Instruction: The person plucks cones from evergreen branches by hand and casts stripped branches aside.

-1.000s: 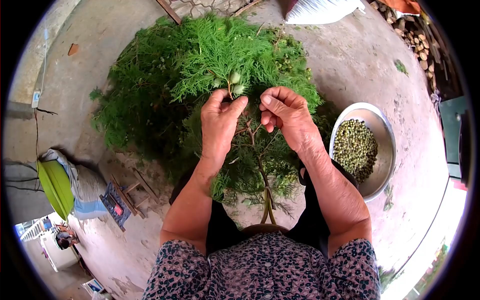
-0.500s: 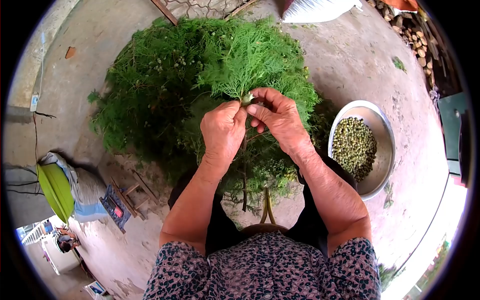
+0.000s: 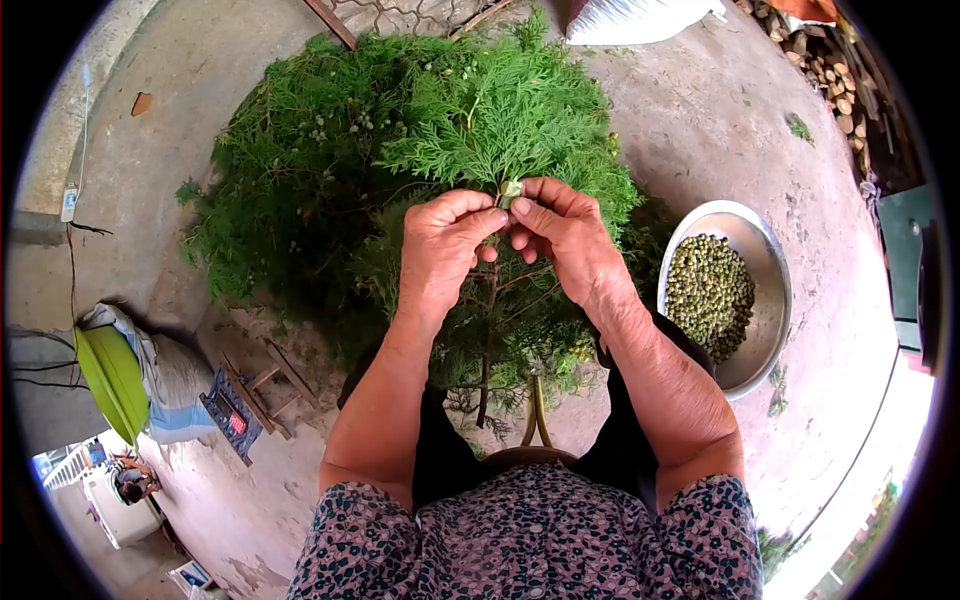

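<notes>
A leafy green conifer sprig (image 3: 480, 135) rises from between my hands over a big heap of cut branches (image 3: 290, 170). My left hand (image 3: 440, 250) is closed, its thumb and forefinger pinching the sprig near its stem. My right hand (image 3: 572, 240) is closed too, with thumb and forefinger on a small pale green cone (image 3: 512, 189) beside the left fingertips. Whether the cone is still attached to the stem, I cannot tell. Right of the heap stands a metal bowl (image 3: 768, 330) holding many small green cones (image 3: 708, 290).
A white sack (image 3: 640, 22) lies behind the heap, and stacked firewood (image 3: 835, 85) is at the far right. To my left are a small wooden stool (image 3: 268, 385), a lime-green basin (image 3: 110, 385) and a bag (image 3: 180, 390). Another person (image 3: 135, 480) is in the left background.
The sprig has shifted and its foliage now spreads wider above my hands. My left fingers have straightened somewhat, and the cone sits slightly further right and higher.
</notes>
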A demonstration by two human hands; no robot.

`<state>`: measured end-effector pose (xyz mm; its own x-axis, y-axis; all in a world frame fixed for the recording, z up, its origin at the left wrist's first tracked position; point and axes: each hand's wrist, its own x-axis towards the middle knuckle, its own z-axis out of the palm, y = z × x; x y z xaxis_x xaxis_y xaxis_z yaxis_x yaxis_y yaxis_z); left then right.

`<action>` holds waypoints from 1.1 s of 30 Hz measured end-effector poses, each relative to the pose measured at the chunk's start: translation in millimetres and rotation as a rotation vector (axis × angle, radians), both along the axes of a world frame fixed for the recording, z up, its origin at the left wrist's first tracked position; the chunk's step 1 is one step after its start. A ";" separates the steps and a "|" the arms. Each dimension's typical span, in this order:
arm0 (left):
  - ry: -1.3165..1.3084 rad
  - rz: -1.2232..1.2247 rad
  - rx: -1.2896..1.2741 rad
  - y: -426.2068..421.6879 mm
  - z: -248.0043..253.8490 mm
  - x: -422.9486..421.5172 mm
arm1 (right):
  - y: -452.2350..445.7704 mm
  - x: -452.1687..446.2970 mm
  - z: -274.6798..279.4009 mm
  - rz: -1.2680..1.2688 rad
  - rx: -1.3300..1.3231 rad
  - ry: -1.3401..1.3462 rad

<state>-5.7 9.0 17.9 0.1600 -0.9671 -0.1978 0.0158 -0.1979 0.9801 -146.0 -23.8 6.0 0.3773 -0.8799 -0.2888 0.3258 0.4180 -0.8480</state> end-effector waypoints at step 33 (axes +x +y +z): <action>0.323 0.067 -0.118 -1.3 -9.5 -0.9 | 2.5 -0.8 7.3 0.167 -0.122 0.086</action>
<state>-6.6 7.6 8.3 0.1709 -0.9758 -0.1364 0.3382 -0.0719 0.9383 -146.8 -21.4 13.3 0.4992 -0.8377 -0.2217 0.1852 0.3531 -0.9171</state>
